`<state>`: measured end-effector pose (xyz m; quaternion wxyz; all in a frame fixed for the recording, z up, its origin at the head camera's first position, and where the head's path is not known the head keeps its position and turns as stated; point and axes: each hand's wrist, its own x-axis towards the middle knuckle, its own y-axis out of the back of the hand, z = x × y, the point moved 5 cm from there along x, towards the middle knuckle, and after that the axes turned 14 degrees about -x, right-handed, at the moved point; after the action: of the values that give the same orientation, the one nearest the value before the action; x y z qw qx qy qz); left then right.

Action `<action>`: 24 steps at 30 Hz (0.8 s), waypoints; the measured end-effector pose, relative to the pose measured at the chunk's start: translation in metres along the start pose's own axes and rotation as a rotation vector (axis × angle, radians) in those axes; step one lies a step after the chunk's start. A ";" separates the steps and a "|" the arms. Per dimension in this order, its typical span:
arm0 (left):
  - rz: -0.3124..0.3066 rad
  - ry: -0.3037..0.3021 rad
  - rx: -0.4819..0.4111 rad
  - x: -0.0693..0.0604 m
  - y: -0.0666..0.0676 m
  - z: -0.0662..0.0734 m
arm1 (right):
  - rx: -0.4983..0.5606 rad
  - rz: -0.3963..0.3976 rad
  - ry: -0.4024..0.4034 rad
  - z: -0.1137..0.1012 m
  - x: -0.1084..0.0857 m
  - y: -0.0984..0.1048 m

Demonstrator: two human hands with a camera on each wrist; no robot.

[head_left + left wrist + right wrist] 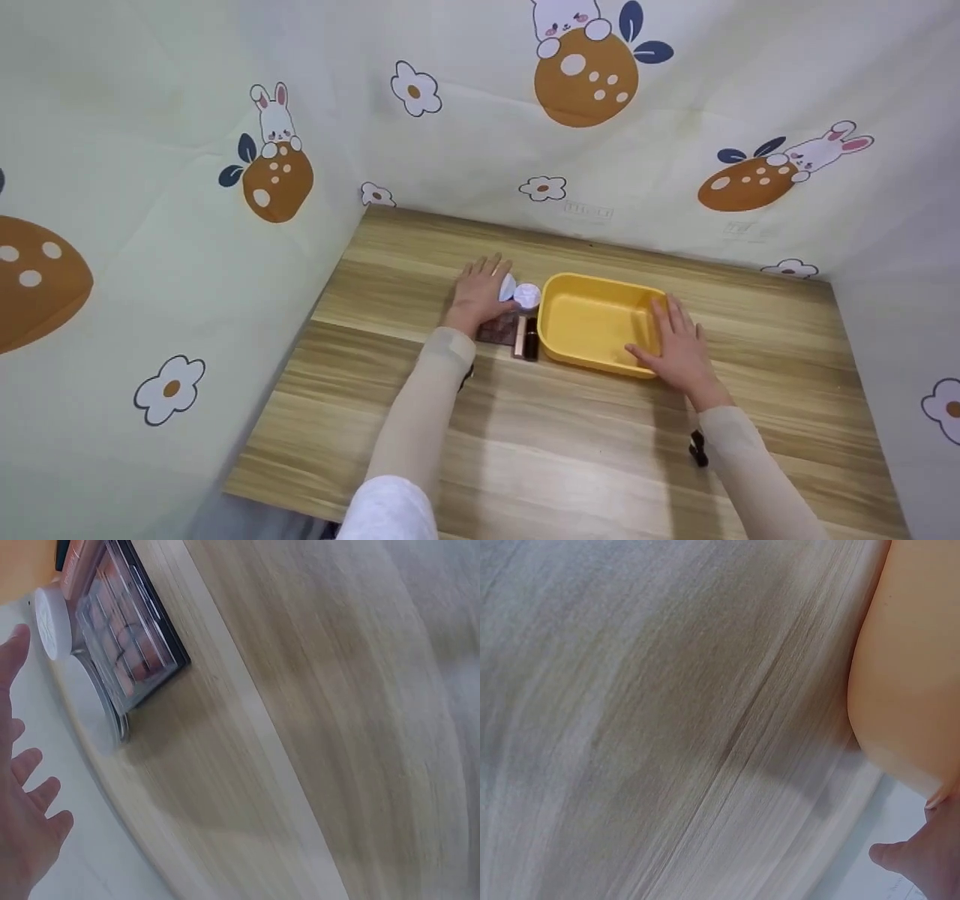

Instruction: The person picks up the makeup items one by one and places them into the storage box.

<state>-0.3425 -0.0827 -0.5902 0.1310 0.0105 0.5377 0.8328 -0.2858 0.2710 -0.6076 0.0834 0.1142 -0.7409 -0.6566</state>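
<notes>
My left hand [478, 295], fingers spread, is over the left edge of a small group of cosmetics. Beside it are a silvery round case [508, 287], a white round jar [527, 296] and a dark palette [499, 330], partly covered by the hand. In the left wrist view the palette [131, 622] has a clear lid, and the hand [30, 817] appears apart from it. A pink tube [520, 339] and a black tube [532, 343] lie side by side. My right hand [681, 352] rests with extended fingers at the right rim of a yellow bin [592, 365].
The wooden table [570, 450] has its back edge against a patterned cloth [465, 150], which also hangs along the left and right sides. The yellow bin holds nothing visible and stands just right of the cosmetics.
</notes>
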 end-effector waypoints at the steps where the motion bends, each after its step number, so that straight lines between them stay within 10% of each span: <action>1: -0.007 -0.012 0.003 0.001 -0.001 0.004 | -0.002 -0.001 -0.001 0.000 0.000 0.000; 24: -0.054 -0.147 0.065 0.016 -0.029 0.039 | 0.005 0.000 -0.002 -0.001 -0.001 -0.002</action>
<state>-0.3462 -0.0330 -0.6015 0.1922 0.0615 0.5533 0.8082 -0.2848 0.2701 -0.6092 0.0822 0.1137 -0.7426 -0.6549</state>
